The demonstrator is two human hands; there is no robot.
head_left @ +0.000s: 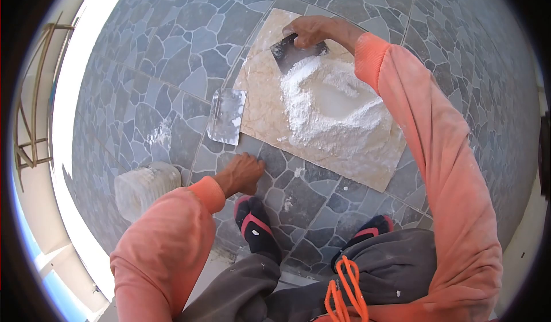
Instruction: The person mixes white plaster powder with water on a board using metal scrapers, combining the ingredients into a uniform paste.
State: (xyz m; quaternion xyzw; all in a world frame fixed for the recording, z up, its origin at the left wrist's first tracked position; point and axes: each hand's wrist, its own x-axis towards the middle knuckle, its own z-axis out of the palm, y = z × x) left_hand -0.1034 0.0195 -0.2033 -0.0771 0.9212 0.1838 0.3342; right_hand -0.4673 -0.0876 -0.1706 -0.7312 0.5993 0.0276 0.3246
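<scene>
My right hand (310,30) grips a dark, flat scraper (285,51) by its upper edge, at the far side of a white powder mound (304,107). The scraper's lower edge meets the powder. A shallow pool of whitish liquid (340,101) lies in the hollow of the mound. Under it all is a beige marble-look tile (261,107). My left hand (244,172) hangs near my left foot with its fingers curled in, and I see nothing in it. Just beyond it, a metal scraper blade (227,118) with white smears rests against the tile's left edge.
A white-crusted plastic container (146,187) stands on the stone-patterned floor (189,41) to the left. White powder spots (160,131) mark the floor. My feet in dark red-strapped footwear (255,224) are close to the tile. A wooden frame (30,144) is at the far left.
</scene>
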